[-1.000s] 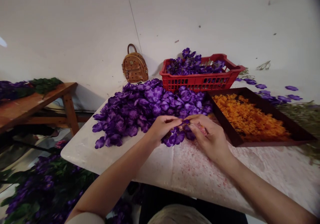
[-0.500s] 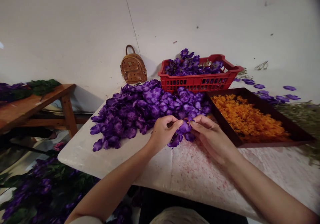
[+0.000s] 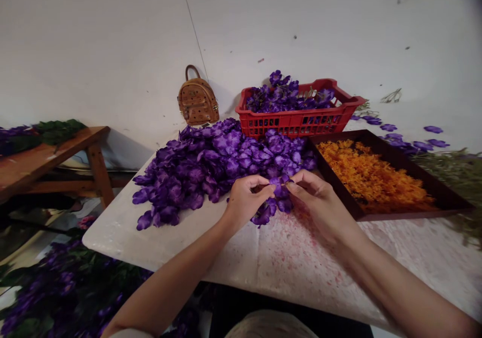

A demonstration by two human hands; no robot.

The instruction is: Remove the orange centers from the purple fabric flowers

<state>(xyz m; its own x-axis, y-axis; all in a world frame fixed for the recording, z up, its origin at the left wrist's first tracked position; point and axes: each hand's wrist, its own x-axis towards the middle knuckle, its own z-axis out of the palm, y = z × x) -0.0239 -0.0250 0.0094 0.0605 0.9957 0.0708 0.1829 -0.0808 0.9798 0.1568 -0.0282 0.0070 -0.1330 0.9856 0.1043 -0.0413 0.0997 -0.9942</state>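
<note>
Over the table, my left hand [image 3: 247, 196] pinches the left edge of a purple flower [image 3: 279, 189] between thumb and fingertips. On the other side of that flower, my right hand [image 3: 321, 201] has its thumb and forefinger closed at the flower's right edge; whether a smaller piece is also in that pinch I cannot tell. A few loose purple blossoms [image 3: 264, 212] lie just below the hands. Behind and to the left spreads a large heap of purple petals [image 3: 199, 170]. Right of my right hand, a dark brown tray [image 3: 417, 214] contains orange flower centres [image 3: 372, 177].
A red plastic basket [image 3: 295, 123] with purple flowers stands behind the heap. A small brown backpack [image 3: 198, 100] leans on the wall. Green stems [image 3: 452, 177] lie at the right. A wooden bench [image 3: 100, 170] is at left, with purple-flowered foliage [image 3: 64, 283] below.
Both hands stay at the same flower with nearly the same pinch; the fingers shift only slightly. The whole view has shifted a little.
</note>
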